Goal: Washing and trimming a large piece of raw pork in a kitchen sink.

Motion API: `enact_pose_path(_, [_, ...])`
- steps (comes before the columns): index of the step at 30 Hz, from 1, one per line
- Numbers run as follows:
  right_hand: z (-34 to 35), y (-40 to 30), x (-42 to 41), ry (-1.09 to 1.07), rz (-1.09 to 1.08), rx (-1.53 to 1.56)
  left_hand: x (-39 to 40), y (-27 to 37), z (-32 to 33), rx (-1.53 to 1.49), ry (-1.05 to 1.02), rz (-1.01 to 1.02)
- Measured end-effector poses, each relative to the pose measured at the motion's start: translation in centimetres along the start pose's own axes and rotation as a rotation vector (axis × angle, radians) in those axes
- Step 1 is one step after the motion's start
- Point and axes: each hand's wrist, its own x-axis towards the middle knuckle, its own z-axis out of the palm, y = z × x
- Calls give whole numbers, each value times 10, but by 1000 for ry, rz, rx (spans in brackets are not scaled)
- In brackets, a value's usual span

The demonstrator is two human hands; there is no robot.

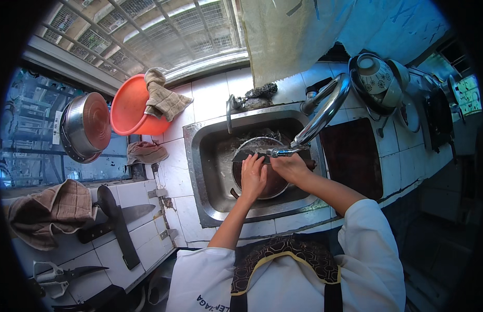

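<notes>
My right hand (290,167) is closed around the handle of a kitchen knife, just below the spout of the curved chrome faucet (323,113). The knife's dark blade (242,156) points left over a round pot (278,187) in the stainless steel sink (216,163). My left hand (254,177) lies with its fingertips at the blade, palm down above the pot. Part of the knife is hidden by my hands and the faucet. Wet streaks show around the pot's far rim.
A small tap (230,113) stands at the sink's back edge. Right of the sink lies a dark cutting board (350,160), with stacked bowls (376,80) behind it. To the left are an orange basin (128,107), a large knife (136,212), a black ladle (118,230) and kitchen scissors (64,277).
</notes>
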Motion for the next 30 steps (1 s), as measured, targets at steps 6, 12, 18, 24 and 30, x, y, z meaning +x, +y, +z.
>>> enact_pose_path(6, [-9,-7,17,77,-79,-168,17,-2,-2,-9,17,82])
enact_pose_path(12, [3,4,31,344,-123,-385,46,-21,-30,189,76,133])
enact_pose_path(18, [0,4,51,-32,183,204,50,-11,-38,286,125,23])
enact_pose_path(24, [24,10,37,-305,772,1325,44,1,8,-72,238,73])
enact_pose_path(30, [-20,12,-6,-292,1021,1544,44,20,9,20,25,82])
